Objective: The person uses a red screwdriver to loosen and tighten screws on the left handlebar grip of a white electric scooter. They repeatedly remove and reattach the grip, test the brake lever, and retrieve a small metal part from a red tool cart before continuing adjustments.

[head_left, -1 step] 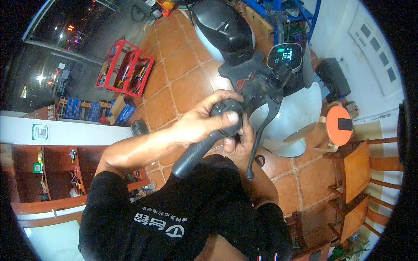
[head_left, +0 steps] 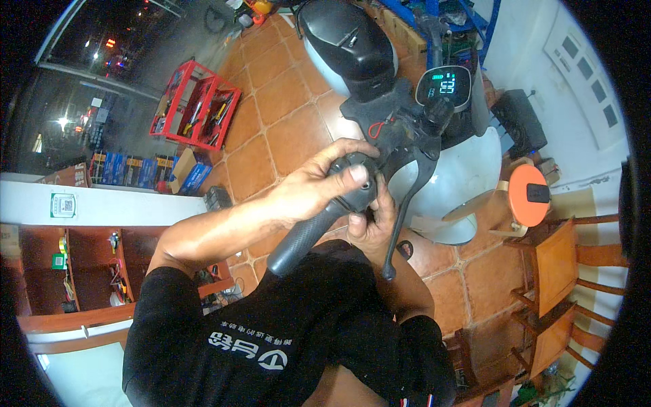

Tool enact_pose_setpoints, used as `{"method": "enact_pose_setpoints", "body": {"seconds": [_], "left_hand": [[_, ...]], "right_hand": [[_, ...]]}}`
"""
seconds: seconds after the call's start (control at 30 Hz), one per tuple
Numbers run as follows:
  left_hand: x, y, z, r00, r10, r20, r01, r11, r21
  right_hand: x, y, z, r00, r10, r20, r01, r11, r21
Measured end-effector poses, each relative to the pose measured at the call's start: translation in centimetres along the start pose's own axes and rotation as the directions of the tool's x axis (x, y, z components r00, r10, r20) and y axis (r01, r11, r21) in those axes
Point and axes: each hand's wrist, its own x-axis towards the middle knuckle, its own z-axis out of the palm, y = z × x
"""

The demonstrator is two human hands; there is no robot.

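Note:
My left hand [head_left: 315, 183] is closed around a black handlebar switch housing [head_left: 352, 197], its thumb on the top face and its fingers over the far side. The fingers of my right hand [head_left: 373, 224] press against the housing from the right and below. A textured black handlebar grip [head_left: 302, 244] slants toward me from the housing. Right of my hands runs a long black brake lever [head_left: 400, 227]. Beyond them is the electric scooter's dark steering area, with a red wire loop [head_left: 380, 127] and a lit round-cornered display [head_left: 444, 88].
The scooter's black seat [head_left: 349, 41] extends away at the top. A red tool rack [head_left: 196, 105] stands on the tiled floor at far left. Wooden shelves [head_left: 91, 264] are at left. Wooden chairs [head_left: 556, 271] and an orange round-topped stool [head_left: 527, 197] stand at right.
My left thumb has shifted slightly up and left on the switch housing, showing more of its face. The lit figures on the display have changed. My right hand stays in place.

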Motion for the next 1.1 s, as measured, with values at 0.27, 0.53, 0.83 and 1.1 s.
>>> {"method": "enact_pose_setpoints", "body": {"seconds": [0.27,0.53,0.83,1.1], "left_hand": [[0.3,-0.5,-0.6,0.999,-0.038,-0.030,0.032,0.984,-0.174],[0.2,-0.2,-0.2,0.997,0.023,-0.070,-0.016,0.994,0.104],[0.1,0.5,0.3,0.997,-0.002,-0.075,0.012,0.990,0.137],[0.2,0.2,0.5,0.993,-0.006,-0.119,0.022,0.991,0.133]], "right_hand": [[-0.4,0.1,0.0,0.999,0.000,-0.033,-0.003,0.995,-0.100],[0.0,-0.5,-0.6,0.993,0.111,0.029,-0.113,0.992,0.058],[0.7,-0.4,-0.7,0.999,0.054,0.005,-0.052,0.968,-0.246],[-2.1,0.9,0.0,0.958,0.196,-0.208,-0.212,0.976,-0.057]]}}
